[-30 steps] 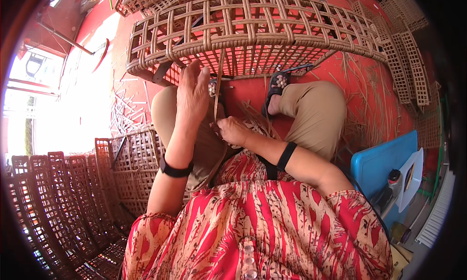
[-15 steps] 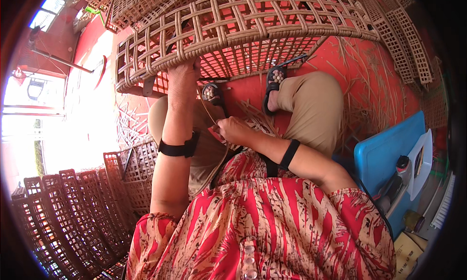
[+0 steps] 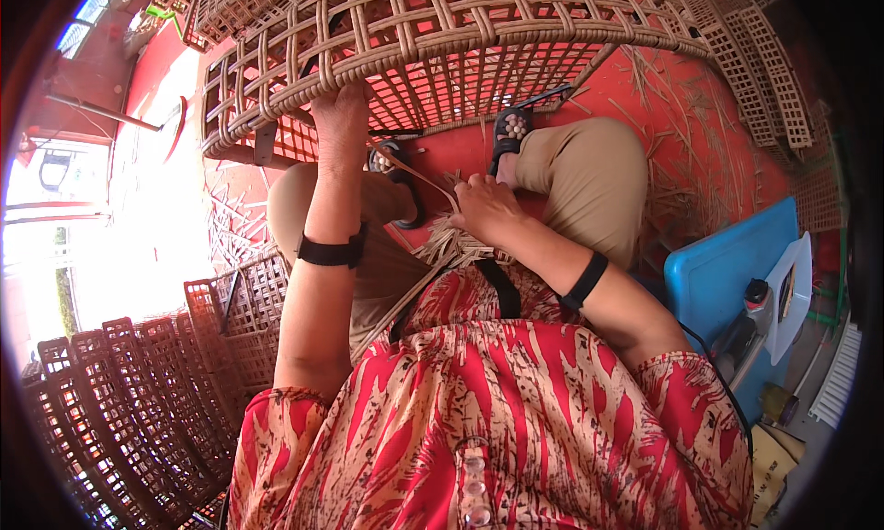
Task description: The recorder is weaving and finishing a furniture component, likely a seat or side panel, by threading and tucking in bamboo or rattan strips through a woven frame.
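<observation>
A large woven cane basket (image 3: 405, 49) stands tilted in front of me, its thick wrapped rim toward me. My left hand (image 3: 340, 111) is up against that rim at its left part; the fingers go behind the weave and are hidden. From beside this hand a thin cane strip (image 3: 416, 174) runs down to my right hand (image 3: 486, 208), which is closed on it above my lap. Below the right hand, a bundle of loose cane strips (image 3: 449, 246) lies in my lap.
Cut strips (image 3: 677, 139) litter the red floor. Woven panels stand stacked at the lower left (image 3: 120, 410) and upper right (image 3: 764, 69). On my right are a blue plastic board (image 3: 727, 244) and a bottle (image 3: 757, 300). My sandalled feet rest beneath the basket.
My right hand has moved right and a little farther away, drawing the strip out from my left hand. The left hand stays at the rim. The whole view has shifted slightly.
</observation>
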Motion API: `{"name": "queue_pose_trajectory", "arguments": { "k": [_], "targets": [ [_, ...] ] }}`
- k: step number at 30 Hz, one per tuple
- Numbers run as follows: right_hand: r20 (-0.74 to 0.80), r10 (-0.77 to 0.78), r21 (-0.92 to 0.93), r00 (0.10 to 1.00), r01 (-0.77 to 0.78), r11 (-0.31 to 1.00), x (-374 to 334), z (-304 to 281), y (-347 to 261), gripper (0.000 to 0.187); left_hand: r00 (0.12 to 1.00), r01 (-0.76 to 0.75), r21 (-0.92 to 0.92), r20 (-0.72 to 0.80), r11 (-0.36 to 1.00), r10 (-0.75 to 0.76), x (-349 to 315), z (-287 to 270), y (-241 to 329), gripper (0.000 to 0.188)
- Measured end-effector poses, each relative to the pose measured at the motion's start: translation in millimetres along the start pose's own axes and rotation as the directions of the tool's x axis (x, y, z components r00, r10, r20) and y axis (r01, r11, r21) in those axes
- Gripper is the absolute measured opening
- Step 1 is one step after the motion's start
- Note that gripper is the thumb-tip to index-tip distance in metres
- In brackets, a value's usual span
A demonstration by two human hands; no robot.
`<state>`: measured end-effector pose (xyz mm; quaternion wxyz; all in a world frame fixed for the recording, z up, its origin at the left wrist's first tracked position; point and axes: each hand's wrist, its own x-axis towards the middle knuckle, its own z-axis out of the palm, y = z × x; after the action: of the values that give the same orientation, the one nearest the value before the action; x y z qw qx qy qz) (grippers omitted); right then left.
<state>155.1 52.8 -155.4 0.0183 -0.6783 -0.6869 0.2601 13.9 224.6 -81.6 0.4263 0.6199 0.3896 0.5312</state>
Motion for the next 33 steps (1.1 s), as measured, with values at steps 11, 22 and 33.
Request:
{"name": "queue_pose_trajectory", "arguments": {
  "k": [11, 22, 33],
  "targets": [
    [0.119, 0.049, -0.136, 0.992, -0.033, 0.990, -45, 27, 52, 0.031, 0.964, 0.265, -0.091, 0.006, 0.960, -0.265, -19, -1, 5, 0.025],
    [0.176, 0.249, 0.947, 0.952, -0.233, 0.223, -122, -108, 65, 0.062, 0.871, -0.419, 0.563, 0.027, 0.713, 0.490, -75, 28, 47, 0.035],
    [0.015, 0.150, 0.926, 0.989, -0.070, 0.372, -187, -174, 21, 0.057, 0.659, -0.479, -0.093, 0.619, 0.873, 0.428, -134, 107, 73, 0.043]
  ]
}}
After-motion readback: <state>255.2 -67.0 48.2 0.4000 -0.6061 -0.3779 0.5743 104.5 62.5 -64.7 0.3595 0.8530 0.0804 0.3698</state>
